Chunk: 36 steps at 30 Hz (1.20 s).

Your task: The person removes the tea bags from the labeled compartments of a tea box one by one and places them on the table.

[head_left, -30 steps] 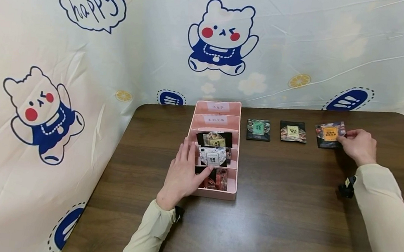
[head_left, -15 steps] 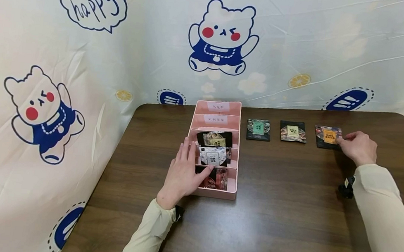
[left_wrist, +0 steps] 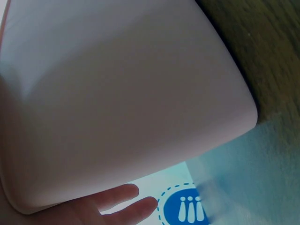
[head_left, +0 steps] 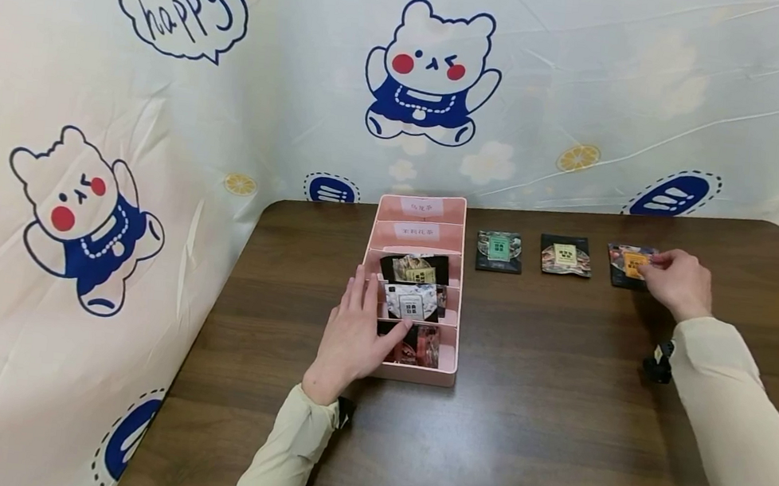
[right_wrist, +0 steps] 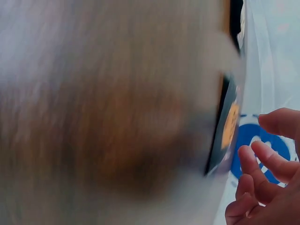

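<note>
My left hand rests on the left side of a pink divided box, fingers extended along its edge and thumb across the front compartment. In the left wrist view the box's wall fills much of the picture. A dark sachet with an orange label lies flat on the table at the right end of a row. Over its right edge is my right hand. The right wrist view shows that hand's fingers loosely bent, with a gap between thumb and forefinger and nothing held; the sachet stays apart from them.
Left of the orange-labelled sachet lie a cream-labelled sachet and a green-labelled sachet. Inside the box are a black-and-gold sachet, a white sachet and red sachets. A printed cloth hangs behind the wooden table.
The orange-labelled sachet, tilted in my right fingers at first, now lies straight in the row. My right hand has shifted slightly left and let go of it. My left hand has stayed put.
</note>
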Available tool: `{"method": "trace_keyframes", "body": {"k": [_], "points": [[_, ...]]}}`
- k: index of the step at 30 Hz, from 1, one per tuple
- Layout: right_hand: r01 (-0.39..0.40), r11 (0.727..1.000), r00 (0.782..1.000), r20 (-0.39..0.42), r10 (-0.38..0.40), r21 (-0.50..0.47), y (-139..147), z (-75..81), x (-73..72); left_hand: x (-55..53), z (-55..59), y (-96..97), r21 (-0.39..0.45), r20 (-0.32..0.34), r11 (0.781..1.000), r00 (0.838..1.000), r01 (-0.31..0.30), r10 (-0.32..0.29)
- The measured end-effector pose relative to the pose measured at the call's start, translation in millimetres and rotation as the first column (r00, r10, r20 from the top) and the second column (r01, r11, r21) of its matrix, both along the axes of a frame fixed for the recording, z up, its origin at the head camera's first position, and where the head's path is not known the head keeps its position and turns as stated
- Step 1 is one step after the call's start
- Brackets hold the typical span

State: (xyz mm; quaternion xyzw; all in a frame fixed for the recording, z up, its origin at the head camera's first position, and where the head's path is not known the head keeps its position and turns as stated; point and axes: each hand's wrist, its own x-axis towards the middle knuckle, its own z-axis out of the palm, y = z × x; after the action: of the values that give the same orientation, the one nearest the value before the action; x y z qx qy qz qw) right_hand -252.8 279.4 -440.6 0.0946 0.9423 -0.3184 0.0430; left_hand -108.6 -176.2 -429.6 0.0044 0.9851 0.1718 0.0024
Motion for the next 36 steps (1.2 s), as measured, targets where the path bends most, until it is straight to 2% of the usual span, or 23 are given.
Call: {"method": "trace_keyframes", "body": {"k": [5,12,21,26,36], "points": [[-0.052,0.999,0.994,-0.101,0.052,-0.004,-19,3.3,-2.5,0.4,0.0,0.2,0.001,0.003,1.0,1.0,0.0,0.0],[-0.165,0.986,0.968,-0.197,0.156,-0.034,-60,17.3,-2.8,1.0,0.5,0.3,0.003,0.012,1.0,1.0,-0.003,0.003],[-0.33,0.94,0.926,-0.222,0.305,-0.085,-119,27.7,2.3,1.1,0.9,0.1,-0.008,0.02,1.0,1.0,-0.007,0.007],[-0.413,0.908,0.885,-0.266,0.381,-0.074,-151,27.3,2.0,1.6,1.3,-0.4,-0.01,0.023,1.0,1.0,-0.006,0.007],[-0.554,0.832,0.781,-0.331,0.53,0.026,-208,33.2,10.8,0.9,0.8,-0.5,0.0,0.02,1.0,1.0,-0.007,0.007]]}}
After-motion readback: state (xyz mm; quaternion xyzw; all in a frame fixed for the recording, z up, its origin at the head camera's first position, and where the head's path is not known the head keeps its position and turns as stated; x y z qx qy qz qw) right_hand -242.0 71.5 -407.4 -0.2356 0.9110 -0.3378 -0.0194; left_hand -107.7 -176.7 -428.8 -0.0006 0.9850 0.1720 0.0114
